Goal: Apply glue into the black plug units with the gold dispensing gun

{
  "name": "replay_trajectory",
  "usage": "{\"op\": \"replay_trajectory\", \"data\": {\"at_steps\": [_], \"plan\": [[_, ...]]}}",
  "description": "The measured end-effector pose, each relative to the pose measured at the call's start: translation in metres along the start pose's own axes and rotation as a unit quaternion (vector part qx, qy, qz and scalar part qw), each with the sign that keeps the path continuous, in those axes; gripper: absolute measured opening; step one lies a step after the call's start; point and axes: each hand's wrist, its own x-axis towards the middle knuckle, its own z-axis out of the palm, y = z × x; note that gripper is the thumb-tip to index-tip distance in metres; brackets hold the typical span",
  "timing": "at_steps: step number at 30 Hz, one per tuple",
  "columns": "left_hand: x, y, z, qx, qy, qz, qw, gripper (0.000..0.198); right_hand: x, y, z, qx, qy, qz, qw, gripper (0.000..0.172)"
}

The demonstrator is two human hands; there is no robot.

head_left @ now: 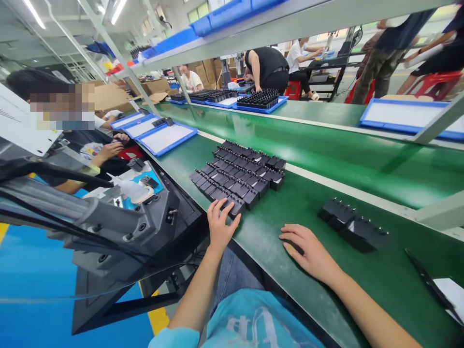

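My left hand (220,224) is open with its fingers spread, at the near corner of a block of black plastic parts (235,171). Its fingertips lie over the nearest part; whether they press on it I cannot tell. These parts stand in close rows on the green bench (268,232), with small pins along their tops. Further right, my right hand (308,251) hovers low over or rests on the bench, fingers stretched out and holding nothing visible. Beyond it stands a short row of similar black parts (351,224), slightly blurred.
Black tweezers (429,280) lie beside white paper (451,292) at right. Blue trays (168,137) line the bench at far left. A grey machine (145,227) stands close on my left, with a co-worker (90,150) behind it. A shelf (275,29) spans overhead.
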Motion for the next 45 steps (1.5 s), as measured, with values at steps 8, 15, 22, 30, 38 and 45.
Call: {"op": "replay_trajectory", "data": {"at_steps": [8,15,22,30,38,45], "plan": [[-0.001,0.0,-0.001,0.005,-0.014,0.002,1.0,0.036,0.0,0.0,0.001,0.005,-0.014,0.01,1.0,0.023],[-0.003,0.003,-0.016,-0.017,-0.026,0.024,0.999,0.034,0.0,0.0,0.0,0.005,-0.005,0.003,1.0,0.023],[0.01,0.017,-0.023,-0.007,-0.137,-0.044,0.989,0.07,0.001,-0.001,-0.001,0.005,-0.001,0.004,1.0,0.022],[0.016,0.021,-0.029,-0.36,-0.107,-0.311,0.873,0.067,0.0,-0.001,0.0,0.01,0.0,0.002,1.0,0.022],[0.042,0.063,-0.065,-0.603,-0.133,-0.372,0.693,0.081,0.001,-0.001,0.0,0.012,0.005,0.0,1.0,0.022],[0.04,0.069,-0.068,-0.602,-0.159,-0.36,0.695,0.08,0.0,0.0,0.001,0.01,0.002,-0.001,1.0,0.022]]}}
